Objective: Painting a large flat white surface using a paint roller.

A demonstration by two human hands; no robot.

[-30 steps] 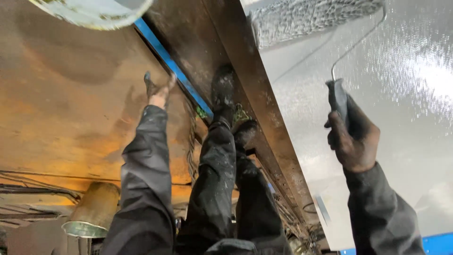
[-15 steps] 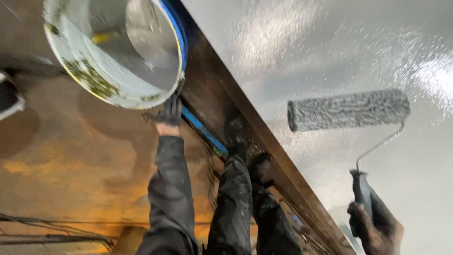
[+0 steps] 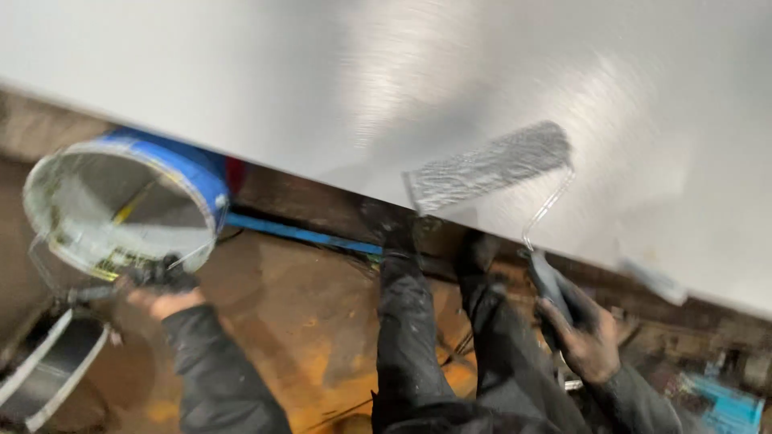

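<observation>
Right hand point(image 3: 583, 333) clenched on the grey handle of a paint roller point(image 3: 488, 166), sleeve pressed flat against the pale coated surface point(image 3: 402, 72) for an even spread. Left hand point(image 3: 161, 293) closed on the rim of a blue paint bucket point(image 3: 121, 205), tipped, white-lined mouth facing up, near the roller. Hands well apart, dark legs point(image 3: 410, 321) between.

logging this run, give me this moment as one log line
left hand: grips paint bucket rim | right hand: holds paint roller on white wall | legs: between hands

Blue paint bucket point(image 3: 129, 205) tilted, grey roller point(image 3: 486, 166) on panel
</observation>
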